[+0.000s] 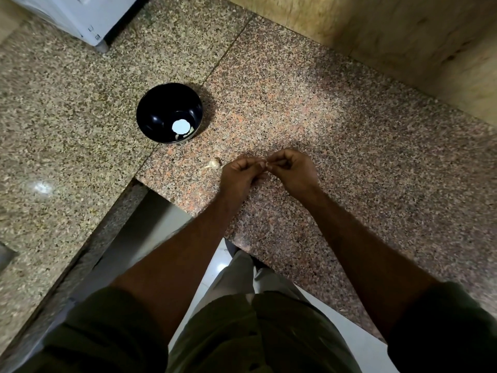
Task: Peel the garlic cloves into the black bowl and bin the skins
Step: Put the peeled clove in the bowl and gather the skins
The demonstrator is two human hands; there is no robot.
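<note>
My left hand [239,176] and my right hand [293,170] meet fingertip to fingertip above the granite counter. Together they pinch a small garlic clove [265,163], of which only a pale sliver shows between the fingers. A piece of unpeeled garlic [213,164] lies on the counter just left of my left hand. The black bowl [161,103] stands farther back to the left, with a bright reflection and a few pale bits at its bottom.
The speckled granite counter [322,117] forms an L, with a gap toward me at the left. A white appliance [80,17] stands at the back left. A wooden wall panel [403,36] runs along the back right. No bin is in view.
</note>
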